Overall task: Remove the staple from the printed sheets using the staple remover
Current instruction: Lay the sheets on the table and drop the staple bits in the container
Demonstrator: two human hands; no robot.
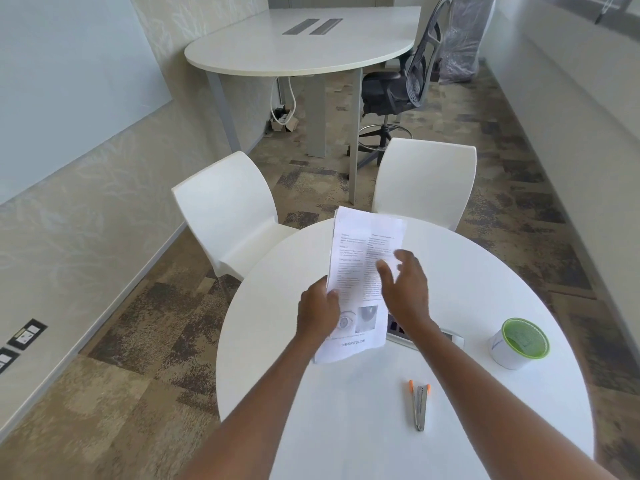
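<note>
The printed sheets (360, 258) are lifted above the round white table (467, 299), with text and two pictures facing me. My left hand (317, 311) grips their left edge near the lower half. My right hand (407, 289) hovers over the right side of the sheets, fingers spread, holding nothing. The staple remover (419, 405), metal with orange tips, lies flat on the table below my right forearm, apart from both hands. The staple itself is too small to make out.
A white cup with a green lid (521, 342) stands at the table's right. A phone (426, 336) lies partly under my right wrist. Two white chairs (228, 209) (426, 178) sit at the far side, with a desk and an office chair behind them.
</note>
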